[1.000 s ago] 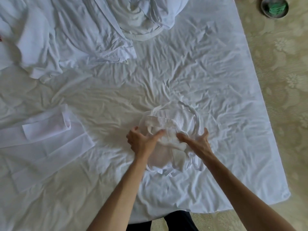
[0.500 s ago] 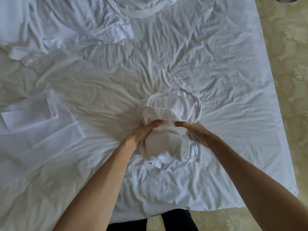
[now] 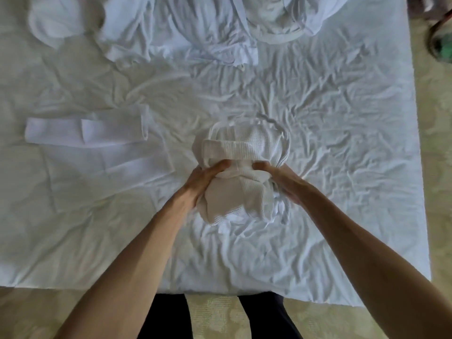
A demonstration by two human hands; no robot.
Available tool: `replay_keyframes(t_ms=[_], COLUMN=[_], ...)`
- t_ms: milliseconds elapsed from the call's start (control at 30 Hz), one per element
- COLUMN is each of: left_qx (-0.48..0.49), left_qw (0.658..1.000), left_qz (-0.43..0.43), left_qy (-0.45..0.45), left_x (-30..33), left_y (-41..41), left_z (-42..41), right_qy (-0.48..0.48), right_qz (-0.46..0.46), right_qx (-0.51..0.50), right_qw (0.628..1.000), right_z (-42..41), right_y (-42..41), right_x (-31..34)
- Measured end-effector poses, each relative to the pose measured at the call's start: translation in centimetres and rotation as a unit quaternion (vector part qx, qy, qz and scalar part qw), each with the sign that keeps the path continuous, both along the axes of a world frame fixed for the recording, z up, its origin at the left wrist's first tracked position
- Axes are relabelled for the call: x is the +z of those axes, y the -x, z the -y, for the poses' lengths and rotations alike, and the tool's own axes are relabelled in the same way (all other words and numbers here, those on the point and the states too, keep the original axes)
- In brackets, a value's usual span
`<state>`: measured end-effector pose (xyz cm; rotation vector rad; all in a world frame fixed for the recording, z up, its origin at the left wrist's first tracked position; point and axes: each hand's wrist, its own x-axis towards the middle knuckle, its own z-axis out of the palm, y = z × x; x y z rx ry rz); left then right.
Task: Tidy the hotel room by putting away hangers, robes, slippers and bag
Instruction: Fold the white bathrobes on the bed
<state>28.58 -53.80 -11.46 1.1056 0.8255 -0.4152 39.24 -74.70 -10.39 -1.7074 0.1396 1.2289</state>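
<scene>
Now both hands squeeze a bundled white robe [image 3: 241, 172] lying mid-bed [image 3: 342, 167]: left hand [image 3: 204, 182] and right hand [image 3: 281, 181] each have their grip curled round its waist, fingers dug in.

A bed [image 3: 342, 143] covered by a creased white sheet fills most of the view, its near edge toward six o'clock and its right edge toward three o'clock. Near the centre a bundled white waffle-weave robe [image 3: 244, 172] lies on the sheet. Toward nine o'clock from it, well apart, a folded flat white cloth [image 3: 97, 145] rests on the sheet. At twelve o'clock a loose heap of white robes [image 3: 195, 28] is spread across the far part of the bed, with a belt loop showing. Beyond the bed, patterned beige carpet [image 3: 437, 167] runs along three and six o'clock.
</scene>
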Motion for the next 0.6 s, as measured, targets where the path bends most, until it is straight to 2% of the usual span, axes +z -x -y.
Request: replay_keyframes(t_ms=[300,600], left_qx=[0.151,0.354], left_qw=[0.984,0.924], left_qz=[0.044,0.086], left_qy=[-0.078,-0.115], left_x=[6.5,7.9], left_y=[14.4,35.3], left_z=[-22.1,-46.1], right_qy=[-0.005,0.034], right_qz=[0.058,0.079], right_qx=[0.175,0.388], right_qw=[0.983,0.918], right_z=[-26.5,-60.0], right_y=[8.6,23.4], right_x=[5.8,7.5])
